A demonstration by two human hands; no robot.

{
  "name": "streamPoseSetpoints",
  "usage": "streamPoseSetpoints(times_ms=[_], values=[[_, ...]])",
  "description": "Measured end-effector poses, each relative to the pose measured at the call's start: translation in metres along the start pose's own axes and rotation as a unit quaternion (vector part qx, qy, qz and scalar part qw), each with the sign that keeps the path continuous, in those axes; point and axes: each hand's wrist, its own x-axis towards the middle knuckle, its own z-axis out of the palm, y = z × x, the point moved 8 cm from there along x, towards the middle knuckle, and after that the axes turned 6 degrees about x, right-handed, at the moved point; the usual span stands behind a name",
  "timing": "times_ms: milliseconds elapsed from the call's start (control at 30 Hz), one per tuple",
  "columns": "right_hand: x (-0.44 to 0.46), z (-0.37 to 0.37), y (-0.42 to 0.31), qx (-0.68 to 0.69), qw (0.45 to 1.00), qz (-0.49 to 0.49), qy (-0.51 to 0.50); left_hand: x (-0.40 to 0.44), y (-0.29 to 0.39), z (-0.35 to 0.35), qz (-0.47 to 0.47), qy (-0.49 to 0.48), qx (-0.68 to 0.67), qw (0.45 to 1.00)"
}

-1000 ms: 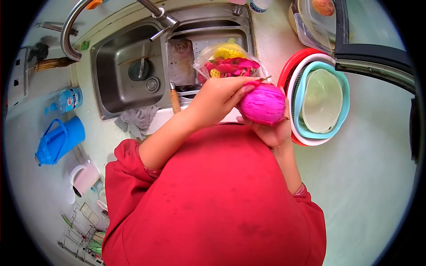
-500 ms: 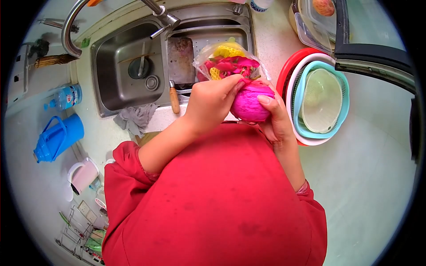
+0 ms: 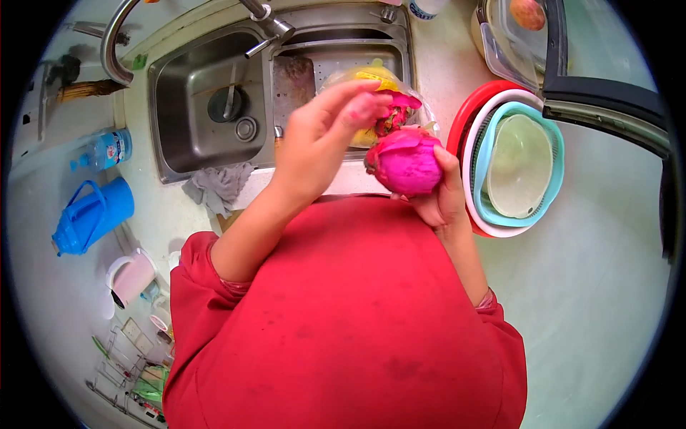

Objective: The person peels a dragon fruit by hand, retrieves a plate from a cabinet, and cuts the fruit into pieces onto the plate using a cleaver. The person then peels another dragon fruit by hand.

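A pink dragon fruit (image 3: 409,163) rests in my right hand (image 3: 449,191), the thumb along its right side and the fingers partly hidden beneath. Its surface is ragged, and a brownish end points left. My left hand (image 3: 320,136) is raised left of the fruit and clear of it, with fingers stretched out and apart and pink stains on the thumb tip. Just beyond those fingertips is a clear plastic bag (image 3: 426,111) at the sink's near edge. Pink peel (image 3: 400,107) and yellow netting (image 3: 366,137) show in the bag, partly covered by my left hand.
A double steel sink (image 3: 168,118) lies ahead under a faucet (image 3: 275,28). A grey cloth (image 3: 216,187) hangs at the counter edge. Nested basins with a teal strainer (image 3: 555,168) stand right, below a dark-framed panel (image 3: 604,82). A blue thermos (image 3: 96,214) is at left.
My left hand has let go of the fruit's top and moved up and left, its fingers spreading. The dragon fruit has turned in my right hand so its brownish end shows at left.
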Motion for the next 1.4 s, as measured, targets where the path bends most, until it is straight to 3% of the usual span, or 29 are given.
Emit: streamPoseSetpoints(times_ms=[33, 100, 167, 400, 700, 900, 1000, 1100, 1233, 1400], values=[[0.002, 0.000, -0.001, 0.016, 1.000, 0.009, 0.012, -0.001, -0.010, 0.006, -0.030, -0.039, -0.015, 0.999], [0.004, -0.002, -0.005, 0.004, 1.000, -0.020, 0.024, -0.007, -0.019, 0.014, -0.011, -0.097, 0.186, 0.978], [0.001, 0.000, -0.010, -0.005, 0.998, -0.043, 0.052, -0.015, -0.026, 0.019, -0.058, -0.133, 0.246, 0.958], [-0.001, 0.010, -0.009, -0.009, 0.998, -0.046, 0.048, -0.025, -0.030, 0.032, 0.017, -0.073, 0.203, 0.976], [-0.003, 0.008, 0.003, 0.022, 1.000, -0.004, 0.016, -0.032, -0.026, 0.024, 0.127, 0.018, 0.283, 0.951], [0.001, 0.013, 0.011, 0.069, 0.997, 0.023, -0.020, -0.025, -0.023, 0.017, 0.094, 0.002, 0.273, 0.957], [0.009, -0.003, 0.002, -0.043, 0.999, -0.005, 0.001, -0.017, -0.013, 0.011, 0.155, -0.046, 0.352, 0.922], [0.008, 0.007, -0.017, -0.124, 0.985, -0.006, -0.123, -0.013, 0.009, 0.015, 0.204, -0.106, 0.370, 0.900], [0.007, 0.031, -0.040, -0.366, 0.921, -0.078, -0.106, -0.012, 0.013, 0.021, 0.184, -0.117, 0.377, 0.900], [0.011, 0.050, -0.036, -0.369, 0.921, -0.069, -0.103, -0.013, 0.016, 0.030, 0.231, -0.125, 0.450, 0.854]])
